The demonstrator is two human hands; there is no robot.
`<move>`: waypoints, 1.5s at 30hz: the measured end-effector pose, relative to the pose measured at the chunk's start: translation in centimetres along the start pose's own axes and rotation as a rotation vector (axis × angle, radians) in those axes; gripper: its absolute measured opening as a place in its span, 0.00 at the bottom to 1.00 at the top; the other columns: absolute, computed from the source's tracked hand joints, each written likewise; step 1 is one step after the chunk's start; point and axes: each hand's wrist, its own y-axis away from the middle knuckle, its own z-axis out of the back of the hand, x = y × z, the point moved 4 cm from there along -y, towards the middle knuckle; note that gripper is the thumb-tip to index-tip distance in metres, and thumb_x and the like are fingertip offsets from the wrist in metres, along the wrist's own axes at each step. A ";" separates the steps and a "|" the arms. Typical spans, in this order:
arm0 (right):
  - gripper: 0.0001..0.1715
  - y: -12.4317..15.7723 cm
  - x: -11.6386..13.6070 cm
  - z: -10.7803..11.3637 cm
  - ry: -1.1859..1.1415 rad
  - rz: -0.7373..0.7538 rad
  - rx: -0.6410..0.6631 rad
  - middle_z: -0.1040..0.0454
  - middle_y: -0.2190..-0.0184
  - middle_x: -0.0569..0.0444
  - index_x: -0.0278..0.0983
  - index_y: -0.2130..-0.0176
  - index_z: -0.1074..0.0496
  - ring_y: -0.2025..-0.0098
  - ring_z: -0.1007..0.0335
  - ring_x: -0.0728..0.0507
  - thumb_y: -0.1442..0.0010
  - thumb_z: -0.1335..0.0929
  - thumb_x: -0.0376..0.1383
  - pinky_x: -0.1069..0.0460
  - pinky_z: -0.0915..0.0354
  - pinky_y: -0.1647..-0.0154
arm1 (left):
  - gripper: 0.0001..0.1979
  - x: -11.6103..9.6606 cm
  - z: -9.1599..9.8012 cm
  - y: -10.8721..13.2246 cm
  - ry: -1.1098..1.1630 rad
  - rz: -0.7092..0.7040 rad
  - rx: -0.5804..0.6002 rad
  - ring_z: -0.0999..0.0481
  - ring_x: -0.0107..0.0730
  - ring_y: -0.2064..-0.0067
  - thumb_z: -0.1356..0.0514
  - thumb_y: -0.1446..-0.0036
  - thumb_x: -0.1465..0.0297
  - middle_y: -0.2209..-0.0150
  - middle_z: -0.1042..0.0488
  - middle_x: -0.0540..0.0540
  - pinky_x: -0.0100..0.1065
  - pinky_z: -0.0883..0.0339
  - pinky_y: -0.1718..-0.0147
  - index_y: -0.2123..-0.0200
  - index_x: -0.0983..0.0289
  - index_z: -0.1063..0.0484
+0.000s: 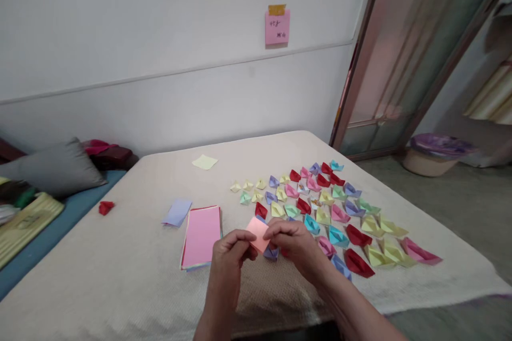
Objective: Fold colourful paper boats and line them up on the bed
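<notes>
A small folded square of salmon-pink paper (258, 232) is held up above the table, turned so a corner points upward. My left hand (234, 250) pinches its left corner between thumb and fingers. On the opposite corner, my right hand (290, 237) has closed its thumb and fingertips. Just left of my hands lies a stack of coloured paper sheets (203, 237), pink on top. Behind and to the right of my hands stand rows of folded paper boats (323, 216) in red, yellow, blue, pink and green; my right hand and forearm hide some of them.
On the cloth-covered table (132, 256) are a lilac paper (177, 212), a pale yellow sheet (205, 162) and a red folded paper piece (106, 208). A pink note (277, 27) is taped to the wall. A lined bin (432, 157) stands on the floor at right.
</notes>
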 end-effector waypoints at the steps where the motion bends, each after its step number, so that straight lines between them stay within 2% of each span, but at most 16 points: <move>1: 0.11 0.0 0.1 0.0 0.025 0.008 0.002 0.32 0.76 0.56 0.36 0.77 0.24 0.75 0.36 0.50 0.57 0.35 0.26 0.54 0.42 0.74 | 0.05 -0.2 0.0 0.0 -0.029 -0.008 0.007 0.33 0.25 0.76 0.43 0.52 0.74 0.82 0.30 0.50 0.27 0.42 0.75 0.72 0.67 0.27; 6: 0.07 0.2 0.8 -0.3 0.096 0.037 -0.003 0.33 0.77 0.56 0.35 0.80 0.27 0.73 0.38 0.49 0.58 0.34 0.27 0.55 0.44 0.73 | 0.02 -0.6 -0.3 0.0 -0.202 -0.105 0.007 0.35 0.23 0.77 0.41 0.56 0.76 0.82 0.33 0.46 0.26 0.44 0.76 0.76 0.65 0.32; 8: 0.05 0.3 0.9 -0.4 0.031 0.013 -0.044 0.34 0.76 0.58 0.36 0.77 0.30 0.75 0.41 0.51 0.58 0.34 0.28 0.56 0.47 0.76 | 0.03 -0.6 -0.3 -0.1 -0.256 -0.141 -0.015 0.37 0.23 0.77 0.41 0.55 0.76 0.82 0.34 0.45 0.26 0.45 0.77 0.76 0.64 0.34; 10: 0.08 0.3 0.8 -0.5 -0.032 -0.026 -0.067 0.34 0.76 0.60 0.38 0.72 0.32 0.76 0.43 0.52 0.58 0.33 0.29 0.57 0.49 0.78 | 0.04 -0.5 -0.3 -0.1 -0.276 -0.152 -0.033 0.37 0.24 0.77 0.41 0.54 0.75 0.82 0.35 0.44 0.26 0.46 0.77 0.74 0.63 0.35; 12: 0.11 0.2 0.5 -0.7 -0.016 -0.065 -0.030 0.34 0.76 0.60 0.38 0.69 0.33 0.76 0.42 0.51 0.57 0.31 0.31 0.57 0.48 0.77 | 0.06 -0.5 -0.5 -0.1 -0.267 -0.150 -0.028 0.38 0.23 0.77 0.41 0.54 0.75 0.82 0.35 0.44 0.26 0.47 0.78 0.72 0.62 0.37; 15: 0.04 0.0 -0.1 -0.7 0.126 -0.090 0.032 0.34 0.80 0.59 0.35 0.74 0.31 0.78 0.43 0.51 0.53 0.31 0.34 0.56 0.49 0.77 | 0.08 -0.9 -0.9 0.2 -0.239 -0.162 0.002 0.38 0.23 0.77 0.41 0.53 0.75 0.80 0.35 0.44 0.25 0.47 0.78 0.71 0.62 0.38; 18: 0.08 0.1 -0.2 -0.6 0.234 -0.045 0.010 0.39 0.83 0.60 0.34 0.79 0.31 0.79 0.48 0.52 0.51 0.34 0.33 0.56 0.51 0.78 | 0.12 -1.0 -1.2 0.1 -0.191 -0.146 0.032 0.37 0.24 0.76 0.40 0.53 0.74 0.78 0.32 0.45 0.25 0.45 0.76 0.64 0.61 0.38; 20: 0.08 0.1 -0.1 -0.5 0.258 -0.004 -0.003 0.40 0.83 0.61 0.34 0.79 0.31 0.79 0.48 0.52 0.51 0.34 0.32 0.56 0.51 0.79 | 0.16 -0.9 -1.2 -0.1 -0.168 -0.103 0.050 0.36 0.25 0.75 0.39 0.53 0.72 0.76 0.29 0.46 0.26 0.44 0.76 0.60 0.61 0.38; 22: 0.08 0.1 0.0 -0.6 0.283 0.034 -0.009 0.39 0.83 0.61 0.34 0.79 0.31 0.79 0.48 0.52 0.50 0.33 0.33 0.56 0.51 0.79 | 0.13 -0.6 -1.1 -0.3 -0.208 -0.058 0.065 0.36 0.25 0.75 0.38 0.53 0.69 0.75 0.29 0.48 0.27 0.43 0.77 0.63 0.63 0.35; 24: 0.08 0.2 0.1 -0.8 0.312 0.060 -0.008 0.38 0.83 0.60 0.34 0.79 0.31 0.79 0.46 0.52 0.50 0.33 0.33 0.56 0.50 0.78 | 0.07 -0.4 -1.0 -0.3 -0.288 -0.043 0.062 0.37 0.25 0.76 0.39 0.52 0.67 0.77 0.31 0.49 0.27 0.44 0.77 0.71 0.65 0.31; 28: 0.09 0.2 -0.2 -1.0 0.326 0.065 -0.030 0.38 0.83 0.60 0.34 0.80 0.31 0.78 0.46 0.52 0.50 0.32 0.34 0.56 0.50 0.78 | 0.10 -0.4 -0.9 -0.1 -0.337 -0.083 -0.005 0.41 0.23 0.78 0.40 0.51 0.67 0.83 0.38 0.46 0.26 0.47 0.78 0.80 0.65 0.31; 34: 0.14 0.0 -1.1 -0.6 0.223 -0.043 -0.102 0.37 0.86 0.61 0.34 0.82 0.34 0.82 0.48 0.53 0.54 0.29 0.38 0.56 0.53 0.81 | 0.10 0.0 -0.3 -0.1 -0.275 -0.067 -0.121 0.44 0.22 0.78 0.37 0.54 0.68 0.84 0.40 0.44 0.26 0.50 0.78 0.81 0.65 0.33; 40: 0.11 0.0 -1.3 -0.5 0.139 -0.126 -0.037 0.35 0.87 0.59 0.34 0.79 0.31 0.83 0.44 0.52 0.52 0.31 0.38 0.56 0.50 0.81 | 0.12 -0.3 0.1 0.1 -0.178 -0.073 -0.112 0.42 0.23 0.78 0.41 0.49 0.66 0.83 0.38 0.46 0.26 0.48 0.78 0.80 0.65 0.33; 45: 0.14 0.2 -0.5 -0.4 0.155 -0.117 -0.154 0.39 0.89 0.62 0.35 0.84 0.36 0.85 0.49 0.54 0.55 0.29 0.36 0.57 0.54 0.83 | 0.16 -0.4 0.3 0.1 -0.157 -0.071 -0.128 0.42 0.24 0.78 0.44 0.47 0.62 0.83 0.38 0.47 0.26 0.47 0.79 0.82 0.65 0.36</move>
